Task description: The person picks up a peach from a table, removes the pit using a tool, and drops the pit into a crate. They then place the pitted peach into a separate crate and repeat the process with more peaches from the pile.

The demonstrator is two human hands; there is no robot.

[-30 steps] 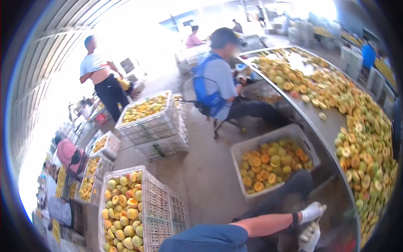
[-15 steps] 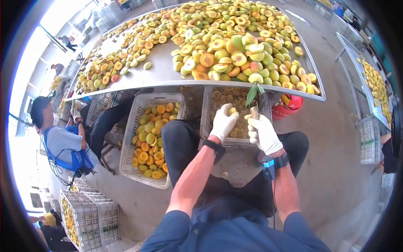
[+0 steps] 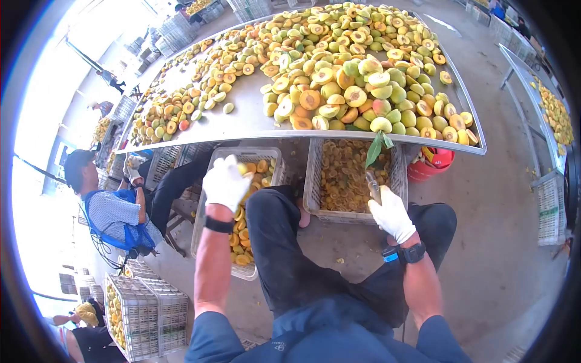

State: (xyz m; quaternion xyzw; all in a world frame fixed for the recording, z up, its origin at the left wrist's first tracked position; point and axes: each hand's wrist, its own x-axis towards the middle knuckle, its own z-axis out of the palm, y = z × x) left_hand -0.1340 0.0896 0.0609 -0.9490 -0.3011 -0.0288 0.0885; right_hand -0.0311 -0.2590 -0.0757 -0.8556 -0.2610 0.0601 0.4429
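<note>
My left hand [image 3: 226, 183], in a white glove and blurred, is over the left plastic crate [image 3: 196, 224] of peach halves. A yellow-green peach half [image 3: 243, 168] shows between its thumb and fingers. In front of my right knee, my gloved right hand [image 3: 392, 213] is closed around a short pitting tool [image 3: 373, 186], its narrow metal end pointing up. Below and beyond that tool stands a second crate [image 3: 357, 216] filled with brownish pits and scraps. Green leaves [image 3: 376, 149] hang over the table's front edge above it.
A metal table [image 3: 242, 124] bears a large heap of halved peaches [image 3: 339, 78]. To the right sits a red bucket [image 3: 433, 163]. A person in a blue vest [image 3: 121, 209] sits at the left, near stacked crates [image 3: 151, 314]. Another fruit table [image 3: 526, 91] stands far right.
My left hand has swung left with the peach half, from beside the tool to over the left crate. My right hand stays by the pit crate, slightly lower, still gripping the tool.
</note>
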